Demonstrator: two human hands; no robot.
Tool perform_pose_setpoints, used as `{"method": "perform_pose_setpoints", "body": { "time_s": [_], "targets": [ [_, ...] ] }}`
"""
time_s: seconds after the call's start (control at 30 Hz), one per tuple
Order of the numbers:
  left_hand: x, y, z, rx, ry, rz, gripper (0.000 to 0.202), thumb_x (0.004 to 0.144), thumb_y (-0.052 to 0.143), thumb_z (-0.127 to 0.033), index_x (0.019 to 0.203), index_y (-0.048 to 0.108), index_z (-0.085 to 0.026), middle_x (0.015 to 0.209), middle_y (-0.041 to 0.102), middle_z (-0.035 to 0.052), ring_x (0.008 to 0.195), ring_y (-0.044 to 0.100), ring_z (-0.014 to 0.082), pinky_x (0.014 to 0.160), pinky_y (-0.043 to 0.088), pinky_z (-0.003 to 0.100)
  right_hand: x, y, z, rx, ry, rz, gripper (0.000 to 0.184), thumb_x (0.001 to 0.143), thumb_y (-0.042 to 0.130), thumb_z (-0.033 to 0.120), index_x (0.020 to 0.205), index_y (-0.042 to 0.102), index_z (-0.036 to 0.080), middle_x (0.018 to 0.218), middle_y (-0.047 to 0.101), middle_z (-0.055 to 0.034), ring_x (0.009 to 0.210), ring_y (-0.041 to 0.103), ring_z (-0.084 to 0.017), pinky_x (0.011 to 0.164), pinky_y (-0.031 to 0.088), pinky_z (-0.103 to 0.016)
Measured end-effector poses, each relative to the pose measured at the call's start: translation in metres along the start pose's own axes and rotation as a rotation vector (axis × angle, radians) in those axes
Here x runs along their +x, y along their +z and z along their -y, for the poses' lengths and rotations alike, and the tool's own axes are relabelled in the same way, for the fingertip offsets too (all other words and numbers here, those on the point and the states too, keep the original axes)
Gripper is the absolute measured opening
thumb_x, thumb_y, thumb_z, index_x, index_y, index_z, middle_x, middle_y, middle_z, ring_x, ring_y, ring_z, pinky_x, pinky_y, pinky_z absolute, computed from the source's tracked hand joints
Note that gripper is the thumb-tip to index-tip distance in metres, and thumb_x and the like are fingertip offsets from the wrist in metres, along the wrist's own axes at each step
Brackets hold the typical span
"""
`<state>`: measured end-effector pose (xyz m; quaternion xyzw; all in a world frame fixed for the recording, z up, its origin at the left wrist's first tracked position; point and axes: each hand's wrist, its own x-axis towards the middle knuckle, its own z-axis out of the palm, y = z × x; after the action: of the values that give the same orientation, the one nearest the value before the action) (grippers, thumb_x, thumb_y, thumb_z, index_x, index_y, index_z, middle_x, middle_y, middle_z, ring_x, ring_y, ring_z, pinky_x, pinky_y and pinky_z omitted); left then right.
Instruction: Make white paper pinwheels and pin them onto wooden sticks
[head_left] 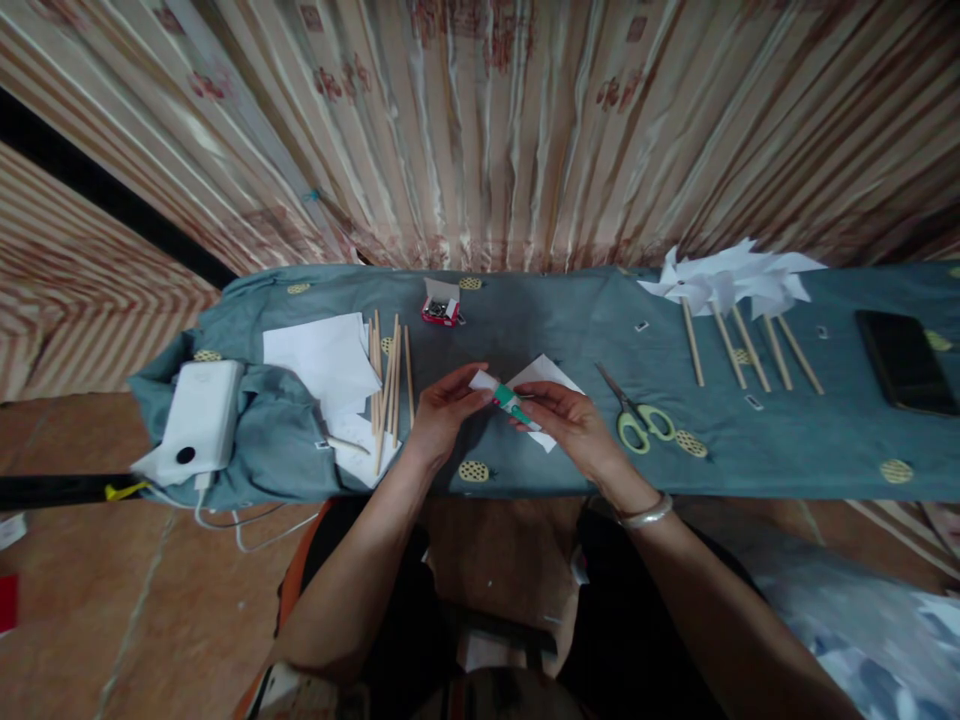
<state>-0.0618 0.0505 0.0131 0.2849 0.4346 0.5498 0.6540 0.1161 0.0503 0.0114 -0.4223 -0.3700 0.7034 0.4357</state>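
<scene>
Clock centre: the glue stick, with 12 toward the curtain (517, 130) and 6 toward the person.
Glue stick (511, 400): green and white, held over the middle of the surface (525, 310), tilted along a line from 10 to 4 o'clock.
Left hand (442, 410): thumb and fingers pinched on the white end, at 9 o'clock.
Right hand (564, 415): closed about the green body, at 3 o'clock.
Paper square (547, 368): lying flat partly beneath the right hand, unfolded as far as can be seen; seemingly the piece in work.
Finished pinwheels (739, 280): a row at 2 o'clock, white blades overlapping, five sticks showing; these look done.
Bare sticks (388, 390): a loose bundle at 9 o'clock with no blades on, so seemingly unused stock.
Paper sheets (315, 355): flat, between 9 and 10, apparently left to be made up.
Box of metal pieces (440, 308): open, at 11; contents too small to identify.
Scissors (631, 405): laid aside at 3, beyond the right hand, blades toward 11.
Overall: probably well along, with material remaining for more.
</scene>
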Motion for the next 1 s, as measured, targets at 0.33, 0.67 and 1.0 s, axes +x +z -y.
{"method": "perform_pose_setpoints", "body": {
  "time_s": [0.33,0.67,1.0],
  "targets": [
    [0.013,-0.021,-0.011,0.186,0.148,-0.142,0.042,0.059,0.087,-0.032,0.097,0.073,-0.02,0.078,0.072,0.0008,0.069,0.066,0.0142,0.069,0.055,0.03,-0.004,-0.022,0.016,-0.136,-0.144,-0.133,0.032,0.069,0.084,0.041,0.095,0.074,0.024,0.092,0.077,-0.0032,0.083,0.071,-0.016,0.077,0.056,-0.03],
    [0.019,-0.042,-0.017,1.106,0.306,-0.231,0.051,0.079,0.069,-0.044,0.121,0.063,-0.017,0.082,0.07,0.0038,0.069,0.063,0.019,0.069,0.049,0.031,-0.017,-0.059,0.02,-0.641,-0.338,-0.326,0.016,0.082,0.07,0.038,0.092,0.074,0.027,0.087,0.075,-0.0027,0.081,0.067,-0.022,0.083,0.051,-0.039],
    [-0.007,-0.011,0.006,1.443,0.783,0.27,0.034,0.088,0.062,-0.032,0.121,0.062,-0.023,0.125,0.06,0.0107,0.116,0.055,0.0287,0.099,0.046,0.047,-0.038,-0.054,0.009,-1.073,-0.508,-0.147,0.024,0.091,0.052,0.026,0.104,0.072,0.027,0.124,0.069,-0.0068,0.118,0.06,-0.03,0.111,0.038,-0.054]
  ]
}}
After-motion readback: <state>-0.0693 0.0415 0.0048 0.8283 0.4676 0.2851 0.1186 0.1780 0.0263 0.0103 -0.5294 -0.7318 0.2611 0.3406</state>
